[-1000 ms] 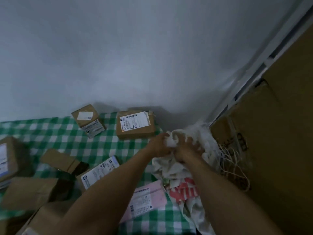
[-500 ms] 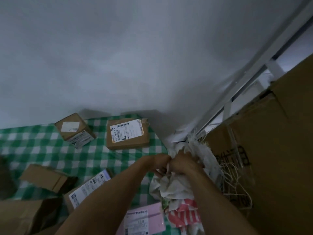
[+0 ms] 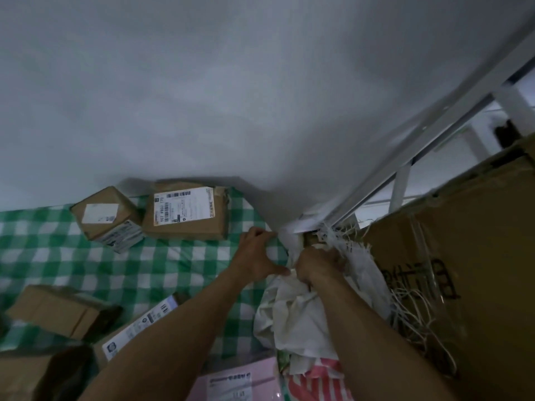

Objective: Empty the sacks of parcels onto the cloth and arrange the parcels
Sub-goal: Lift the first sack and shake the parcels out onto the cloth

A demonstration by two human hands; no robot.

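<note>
A white woven sack with frayed edges and a red print low down stands at the right edge of the green checked cloth. My right hand grips the bunched top of the sack. My left hand pinches the sack's edge between thumb and fingers, spread wider than the right. Brown cardboard parcels lie on the cloth: a labelled box by the wall, a smaller box left of it, and more parcels at the lower left. A pink parcel lies under my arms.
A grey wall rises behind the cloth. A big cardboard carton with loose white strings stands right of the sack. A white metal frame runs diagonally at the upper right.
My hands, bunched together on the sack's top before, have come apart, the left hand pulling the edge leftward. The view has tilted up and right, so the parcels sit lower in frame.
</note>
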